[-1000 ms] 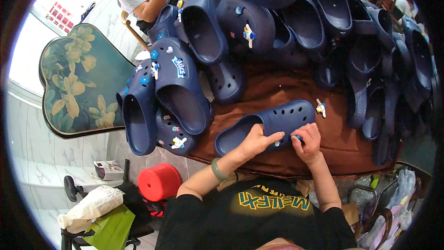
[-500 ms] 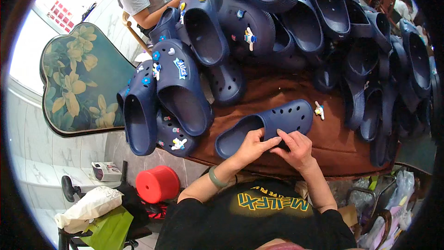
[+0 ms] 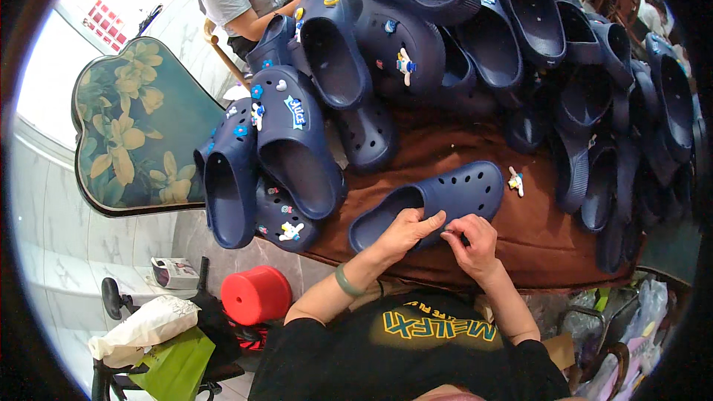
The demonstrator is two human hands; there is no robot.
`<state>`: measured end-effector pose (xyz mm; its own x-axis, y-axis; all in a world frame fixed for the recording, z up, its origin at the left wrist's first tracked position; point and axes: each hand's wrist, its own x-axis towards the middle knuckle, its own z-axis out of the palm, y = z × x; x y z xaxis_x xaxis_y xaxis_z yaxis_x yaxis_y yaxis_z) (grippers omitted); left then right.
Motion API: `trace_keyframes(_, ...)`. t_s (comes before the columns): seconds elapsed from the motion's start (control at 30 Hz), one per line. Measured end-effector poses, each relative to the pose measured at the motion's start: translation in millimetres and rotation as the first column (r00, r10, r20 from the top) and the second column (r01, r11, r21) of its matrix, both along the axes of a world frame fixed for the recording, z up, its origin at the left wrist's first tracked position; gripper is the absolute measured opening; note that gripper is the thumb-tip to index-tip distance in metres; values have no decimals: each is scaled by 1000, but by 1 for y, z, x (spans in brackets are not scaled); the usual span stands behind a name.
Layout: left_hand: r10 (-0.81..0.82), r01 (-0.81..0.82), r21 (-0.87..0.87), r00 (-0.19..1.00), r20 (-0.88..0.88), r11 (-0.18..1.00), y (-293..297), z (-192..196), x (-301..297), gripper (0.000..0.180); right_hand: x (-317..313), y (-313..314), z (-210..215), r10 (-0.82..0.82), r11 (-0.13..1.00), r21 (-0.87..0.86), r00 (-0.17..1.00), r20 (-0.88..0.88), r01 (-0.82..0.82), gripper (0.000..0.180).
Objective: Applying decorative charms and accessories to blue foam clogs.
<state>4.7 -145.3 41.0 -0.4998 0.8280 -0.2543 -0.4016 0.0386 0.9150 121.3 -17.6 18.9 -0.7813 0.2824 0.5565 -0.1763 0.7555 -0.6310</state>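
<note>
Both hands, left hand (image 3: 405, 229) and right hand (image 3: 469, 238), pinch the navy clog (image 3: 438, 197) on the brown cloth (image 3: 520, 230); loose grip could let it slide.

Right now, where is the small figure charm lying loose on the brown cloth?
In the head view, the small figure charm lies on the brown cloth right of centre, just off the toe of the navy clog that both hands hold, left of the clog pile.
</note>
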Motion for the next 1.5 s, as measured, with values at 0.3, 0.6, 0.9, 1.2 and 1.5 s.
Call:
trace_keyframes(0.3, 13, -13, -139, 1000, 0, 990, 0, -21, 3, 28, 20, 5, -13, 240, 967, -74, 968, -67, -245, 16)
trace_keyframes(0.6, 94, -115, -98, 977, -193, 989, 5, -27, -3, 50, 22, 23, -2, -65, 882, -459, 992, 111, 109, 7)
trace_keyframes(0.9, 56, -79, -102, 975, -217, 992, -2, -26, 7, 55, 15, -4, 8, 60, 825, -557, 967, 249, 92, 9)
trace_keyframes(1.2, 26, -90, -144, 918, -395, 985, -4, -25, 4, 54, 3, -2, 8, 24, 830, -525, 928, 372, 188, 19)
trace_keyframes(1.5, 30, -77, -91, 902, -430, 993, 5, -10, 3, 40, -2, 1, 5, -48, 898, -410, 962, 267, 158, 22)
